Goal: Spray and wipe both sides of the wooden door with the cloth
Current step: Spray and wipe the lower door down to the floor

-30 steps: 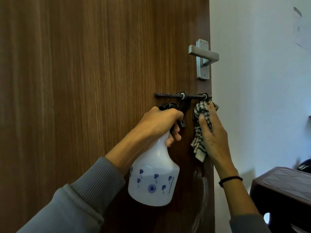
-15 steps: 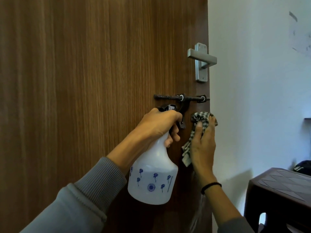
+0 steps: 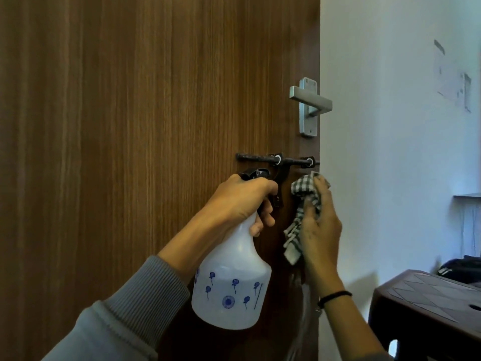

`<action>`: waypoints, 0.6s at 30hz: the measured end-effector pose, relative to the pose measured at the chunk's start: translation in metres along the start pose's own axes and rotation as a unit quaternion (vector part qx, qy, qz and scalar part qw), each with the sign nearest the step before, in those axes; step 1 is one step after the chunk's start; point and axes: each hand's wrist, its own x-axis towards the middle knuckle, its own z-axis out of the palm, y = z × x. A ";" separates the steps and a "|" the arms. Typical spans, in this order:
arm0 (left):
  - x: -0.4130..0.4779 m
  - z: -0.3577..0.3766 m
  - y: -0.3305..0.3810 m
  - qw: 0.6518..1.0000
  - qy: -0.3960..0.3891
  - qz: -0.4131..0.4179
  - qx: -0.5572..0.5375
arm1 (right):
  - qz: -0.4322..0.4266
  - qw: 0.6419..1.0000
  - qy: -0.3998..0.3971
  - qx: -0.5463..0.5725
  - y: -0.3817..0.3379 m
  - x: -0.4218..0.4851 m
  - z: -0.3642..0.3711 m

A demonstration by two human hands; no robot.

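Checked cloth bunched against brown wooden door, beside white flower-printed spray bottle.

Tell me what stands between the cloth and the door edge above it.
The black bolt crosses the door just above the cloth, which the right hand holds to the wood. Higher up, the metal handle sticks out too.
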 end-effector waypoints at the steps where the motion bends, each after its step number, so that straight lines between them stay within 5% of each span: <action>1: 0.000 0.000 0.000 1.000 0.000 0.001 0.000 | -0.025 1.000 -0.003 -0.003 0.000 -0.004 0.006; 7: 0.000 0.000 -0.001 1.000 -0.006 0.000 0.005 | -0.121 0.989 -0.015 -0.079 0.007 0.006 -0.003; 13: -0.001 0.001 -0.001 1.000 -0.002 0.004 0.020 | 0.037 0.985 0.166 0.037 0.002 0.021 -0.029; 18: -0.003 0.002 0.000 1.000 0.003 -0.001 0.020 | 0.042 0.996 0.081 -0.008 0.021 0.015 -0.027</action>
